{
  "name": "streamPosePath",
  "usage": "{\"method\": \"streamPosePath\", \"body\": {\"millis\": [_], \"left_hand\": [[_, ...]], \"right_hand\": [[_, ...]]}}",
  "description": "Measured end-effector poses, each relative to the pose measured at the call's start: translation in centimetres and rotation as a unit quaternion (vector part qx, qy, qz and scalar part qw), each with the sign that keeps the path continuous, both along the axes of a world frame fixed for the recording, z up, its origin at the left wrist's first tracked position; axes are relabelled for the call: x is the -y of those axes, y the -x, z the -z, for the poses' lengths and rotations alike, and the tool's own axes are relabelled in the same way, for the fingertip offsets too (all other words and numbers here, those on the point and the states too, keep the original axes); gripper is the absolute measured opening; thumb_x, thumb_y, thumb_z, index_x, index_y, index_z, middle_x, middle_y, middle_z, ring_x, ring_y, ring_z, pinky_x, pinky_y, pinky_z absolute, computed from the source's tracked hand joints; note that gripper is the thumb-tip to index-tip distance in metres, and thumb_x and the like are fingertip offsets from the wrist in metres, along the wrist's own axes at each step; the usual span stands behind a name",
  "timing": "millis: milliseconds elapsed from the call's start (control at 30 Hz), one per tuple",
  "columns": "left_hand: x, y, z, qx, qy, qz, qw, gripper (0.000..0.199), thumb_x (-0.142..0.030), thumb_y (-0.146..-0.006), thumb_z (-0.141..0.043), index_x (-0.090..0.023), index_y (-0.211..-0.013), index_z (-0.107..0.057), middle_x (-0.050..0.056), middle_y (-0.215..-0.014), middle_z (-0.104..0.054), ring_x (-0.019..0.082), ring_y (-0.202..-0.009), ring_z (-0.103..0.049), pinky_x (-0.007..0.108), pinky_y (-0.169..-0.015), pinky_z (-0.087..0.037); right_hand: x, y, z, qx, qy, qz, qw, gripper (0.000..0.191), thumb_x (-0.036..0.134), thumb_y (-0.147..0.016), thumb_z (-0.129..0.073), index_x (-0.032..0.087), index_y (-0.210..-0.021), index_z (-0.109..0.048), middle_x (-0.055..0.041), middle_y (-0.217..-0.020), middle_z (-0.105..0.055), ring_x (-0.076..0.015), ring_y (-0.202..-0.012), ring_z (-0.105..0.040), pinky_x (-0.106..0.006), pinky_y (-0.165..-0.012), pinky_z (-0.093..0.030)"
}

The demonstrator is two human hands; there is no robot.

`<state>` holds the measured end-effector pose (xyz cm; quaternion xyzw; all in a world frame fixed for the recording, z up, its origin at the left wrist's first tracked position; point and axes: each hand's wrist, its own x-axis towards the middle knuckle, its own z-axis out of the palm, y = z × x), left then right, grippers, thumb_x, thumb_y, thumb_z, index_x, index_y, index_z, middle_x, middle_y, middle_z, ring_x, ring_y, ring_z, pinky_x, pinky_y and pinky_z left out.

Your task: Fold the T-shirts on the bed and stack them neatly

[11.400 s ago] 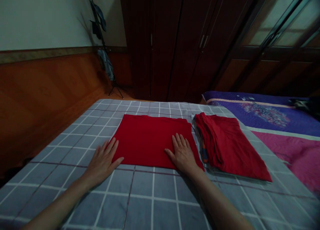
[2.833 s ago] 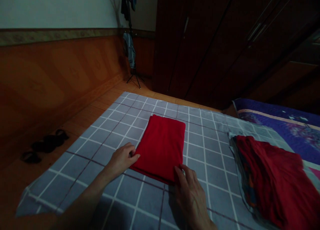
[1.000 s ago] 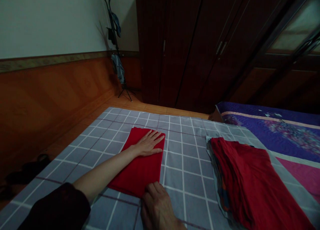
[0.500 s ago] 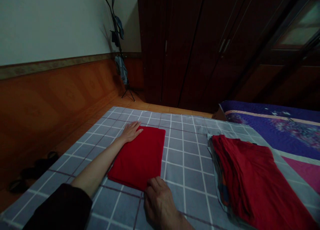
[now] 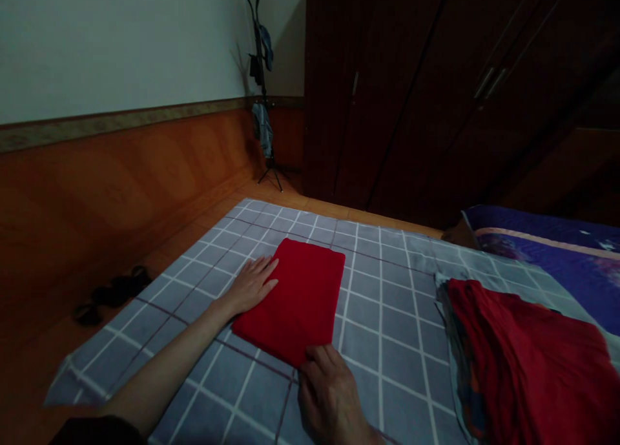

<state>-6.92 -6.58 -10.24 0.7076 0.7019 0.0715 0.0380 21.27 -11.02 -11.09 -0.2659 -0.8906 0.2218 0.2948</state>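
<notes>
A red folded cloth (image 5: 300,296), squared into a flat rectangle, lies on a grey checked bedspread (image 5: 382,341). My left hand (image 5: 252,283) rests flat along its left edge with the fingers stretched out. At the near right corner, my right hand (image 5: 332,390) has its fingers curled and pinched on the cloth; the thumb is mostly hidden. To the right, a stack of red garments (image 5: 537,354) lies loosely piled, with grey and dark fabric showing along its left side.
A purple flowered cover (image 5: 557,258) borders the bedspread at the right. Beyond the bed stand a dark wardrobe (image 5: 387,109) and a coat rack (image 5: 261,64) with clothes on it. Dark shoes (image 5: 113,293) sit on the floor at the left.
The view has turned left, so everything sits further right in the picture. My left hand has slid nearer along the cloth's left edge. My right hand stays at the near corner.
</notes>
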Motion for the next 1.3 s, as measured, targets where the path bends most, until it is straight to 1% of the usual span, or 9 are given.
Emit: {"method": "streamPosePath", "body": {"millis": [133, 300, 400, 567, 700, 800, 933, 1067, 1300], "left_hand": [[1.1, -2.0, -1.2, -0.044, -0.047, 0.003, 0.998, 0.049, -0.038, -0.094, -0.039, -0.02, -0.14, -0.041, 0.01, -0.149, -0.036, 0.027, -0.138, -0.029, 0.048, -0.115, -0.016], [2.2, -3.2, -0.7, -0.038, -0.029, -0.003, 0.999, 0.049, -0.033, -0.096, -0.035, -0.018, -0.143, -0.035, 0.011, -0.15, -0.034, 0.027, -0.133, -0.038, 0.045, -0.109, -0.03], [2.3, -2.9, -0.4, -0.038, -0.035, -0.001, 0.999, 0.05, -0.034, -0.096, -0.037, -0.019, -0.143, -0.035, 0.011, -0.151, -0.032, 0.027, -0.135, -0.034, 0.046, -0.11, -0.029], [2.6, -2.6, -0.4, -0.023, -0.039, 0.007, 0.999, 0.051, -0.031, -0.094, -0.041, -0.018, -0.143, -0.033, 0.012, -0.152, -0.029, 0.028, -0.136, -0.034, 0.048, -0.11, -0.029], [3.2, -2.5, -0.2, 0.029, -0.078, -0.012, 0.996, 0.052, -0.03, -0.092, -0.045, -0.011, -0.14, -0.036, 0.017, -0.144, -0.04, 0.026, -0.131, -0.041, 0.041, -0.107, -0.034], [3.6, -2.4, -0.2, 0.064, -0.093, -0.08, 0.99, 0.057, -0.034, -0.09, -0.05, -0.011, -0.139, -0.035, 0.017, -0.131, -0.054, 0.026, -0.12, -0.051, 0.039, -0.101, -0.04], [3.4, -2.1, -0.8, 0.1, -0.024, -0.164, 0.981, 0.055, -0.041, -0.086, -0.051, -0.011, -0.132, -0.043, 0.016, -0.124, -0.059, 0.026, -0.108, -0.059, 0.036, -0.092, -0.045], [2.7, -1.5, -1.7, 0.164, 0.062, -0.183, 0.967, 0.044, -0.05, -0.079, -0.056, -0.017, -0.107, -0.059, 0.008, -0.099, -0.07, 0.027, -0.09, -0.065, 0.033, -0.079, -0.048], [2.6, -1.1, -2.0, 0.369, 0.061, -0.209, 0.904, 0.043, -0.054, -0.063, -0.068, -0.017, -0.083, -0.061, 0.0, -0.07, -0.068, 0.024, -0.068, -0.065, 0.029, -0.057, -0.049]], "right_hand": [[-0.3, 0.0, 0.1, -0.006, -0.007, -0.01, 1.0, 0.023, 0.001, -0.078, -0.046, 0.02, -0.083, -0.058, -0.0064, -0.089, -0.057, -0.0205, -0.082, -0.052, -0.033, -0.071, -0.046], [-0.3, 0.1, -0.1, 0.008, -0.016, -0.002, 1.0, 0.023, 0.003, -0.082, -0.045, 0.02, -0.085, -0.061, -0.0075, -0.094, -0.061, -0.0206, -0.084, -0.055, -0.034, -0.074, -0.049], [-0.4, 0.0, -0.7, 0.045, -0.074, 0.009, 0.996, 0.024, 0.013, -0.085, -0.05, 0.017, -0.105, -0.062, -0.0121, -0.112, -0.061, -0.0254, -0.102, -0.056, -0.04, -0.084, -0.049], [-1.0, -0.2, -0.4, 0.148, -0.158, -0.016, 0.976, 0.078, 0.046, -0.081, -0.061, 0.005, -0.142, -0.033, -0.0208, -0.148, -0.031, -0.037, -0.137, -0.022, -0.055, -0.105, -0.034], [-1.3, -0.5, 0.0, 0.207, -0.122, -0.031, 0.97, 0.081, 0.056, -0.085, -0.052, 0.005, -0.145, -0.029, -0.0211, -0.15, -0.025, -0.0352, -0.139, -0.017, -0.054, -0.109, -0.029], [-1.2, -0.6, -0.4, 0.226, -0.081, -0.037, 0.97, 0.082, 0.06, -0.086, -0.047, 0.006, -0.145, -0.029, -0.0208, -0.151, -0.02, -0.0348, -0.14, -0.012, -0.054, -0.112, -0.023], [-1.2, -0.7, -1.0, 0.212, -0.031, -0.044, 0.976, 0.08, 0.063, -0.087, -0.042, 0.008, -0.145, -0.03, -0.0191, -0.152, -0.019, -0.0322, -0.141, -0.008, -0.051, -0.114, -0.016], [-1.3, -1.0, -1.2, 0.205, -0.009, -0.054, 0.977, 0.079, 0.061, -0.087, -0.045, 0.01, -0.145, -0.031, -0.0178, -0.152, -0.021, -0.0302, -0.142, -0.009, -0.049, -0.115, -0.011], [-2.1, -1.8, -1.9, 0.206, 0.014, -0.028, 0.978, 0.085, 0.069, -0.083, -0.044, 0.012, -0.145, -0.032, -0.0193, -0.152, -0.02, -0.0317, -0.142, -0.006, -0.05, -0.115, -0.008]]}}
